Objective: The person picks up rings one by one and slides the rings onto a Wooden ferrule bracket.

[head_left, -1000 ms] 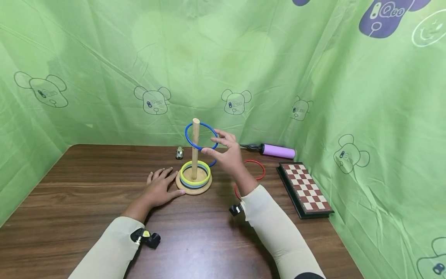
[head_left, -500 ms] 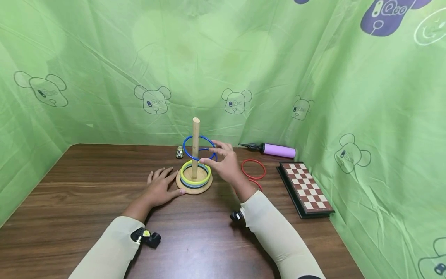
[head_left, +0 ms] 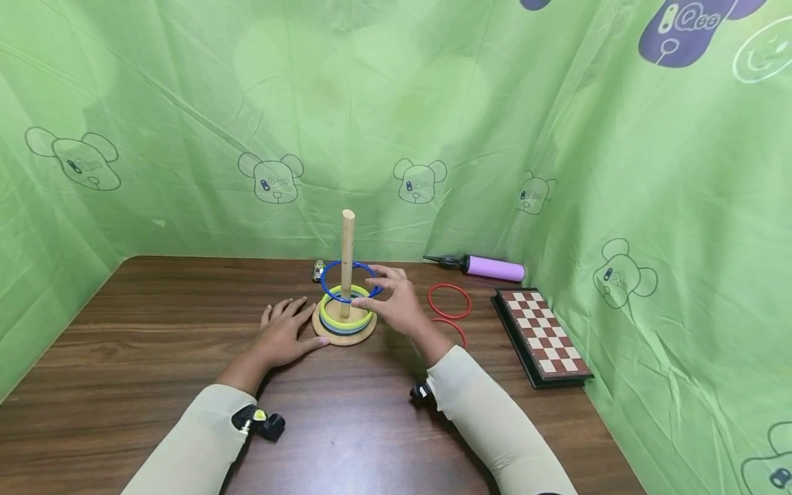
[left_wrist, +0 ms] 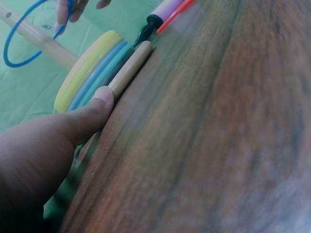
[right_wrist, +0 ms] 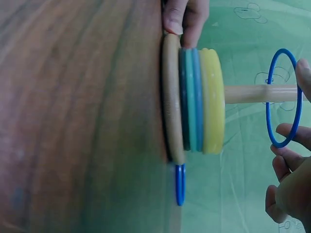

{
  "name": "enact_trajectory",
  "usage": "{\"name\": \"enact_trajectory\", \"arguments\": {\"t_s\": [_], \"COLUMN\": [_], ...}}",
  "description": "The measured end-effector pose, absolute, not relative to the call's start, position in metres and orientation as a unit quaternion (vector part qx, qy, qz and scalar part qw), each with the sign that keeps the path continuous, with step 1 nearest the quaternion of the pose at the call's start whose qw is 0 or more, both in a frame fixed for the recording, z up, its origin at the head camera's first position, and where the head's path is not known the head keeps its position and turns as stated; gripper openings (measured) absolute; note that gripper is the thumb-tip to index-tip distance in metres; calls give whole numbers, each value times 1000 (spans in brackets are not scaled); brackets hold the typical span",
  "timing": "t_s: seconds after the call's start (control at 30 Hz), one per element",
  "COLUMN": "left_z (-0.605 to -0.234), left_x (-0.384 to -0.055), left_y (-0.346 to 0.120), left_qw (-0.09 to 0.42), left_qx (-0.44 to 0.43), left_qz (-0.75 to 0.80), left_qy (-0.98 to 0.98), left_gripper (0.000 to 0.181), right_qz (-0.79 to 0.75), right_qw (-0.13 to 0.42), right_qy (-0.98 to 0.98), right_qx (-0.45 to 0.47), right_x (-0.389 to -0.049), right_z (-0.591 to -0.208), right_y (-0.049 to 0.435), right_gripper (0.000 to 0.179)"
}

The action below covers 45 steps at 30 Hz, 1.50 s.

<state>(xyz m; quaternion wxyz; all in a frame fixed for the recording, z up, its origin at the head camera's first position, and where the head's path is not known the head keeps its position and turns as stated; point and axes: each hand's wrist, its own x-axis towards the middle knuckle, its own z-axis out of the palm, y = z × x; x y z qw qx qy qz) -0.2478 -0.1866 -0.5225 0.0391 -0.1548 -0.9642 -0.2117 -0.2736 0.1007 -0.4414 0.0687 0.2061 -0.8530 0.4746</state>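
Observation:
A wooden peg stand has a round base [head_left: 344,341] and an upright post [head_left: 348,240]. Yellow rings [right_wrist: 214,102] top the stack on the base, above light blue, teal and dark rings. My right hand [head_left: 399,302] pinches a blue ring [right_wrist: 267,107] between thumb and fingers. That ring encircles the post, above the stack and apart from it. On the table beside the base, my left hand [head_left: 284,340] lies with fingers spread, its thumb [left_wrist: 103,99] touching the base's rim.
More blue rings [right_wrist: 181,184] lie beside the base. Red rings [head_left: 449,317] rest on the table to the right, near a purple hand pump [head_left: 495,268] and a chessboard box [head_left: 544,333]. A small toy car [head_left: 318,271] sits behind the stand. Green curtain [head_left: 346,103] surrounds the table.
My right hand has lowered the blue ring along the post, from near its top to close above the stack. The left hand has stayed in place.

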Motion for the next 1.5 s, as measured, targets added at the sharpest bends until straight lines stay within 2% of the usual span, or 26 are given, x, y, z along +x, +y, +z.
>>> {"name": "enact_trajectory", "arguments": {"t_s": [0.9, 1.5], "left_z": [-524, -522], "left_x": [-249, -248], "left_y": [-186, -186], "left_qw": [35, 33], "left_qx": [-154, -154], "left_qz": [-210, -214], "left_qy": [-965, -964], "left_gripper": [98, 97], "right_qz": [410, 406], "right_qw": [58, 60], "right_qy": [-875, -875], "right_qx": [249, 257], "right_x": [-282, -285], "right_z": [-479, -489], "right_y": [105, 106], "right_gripper": [61, 60]}}
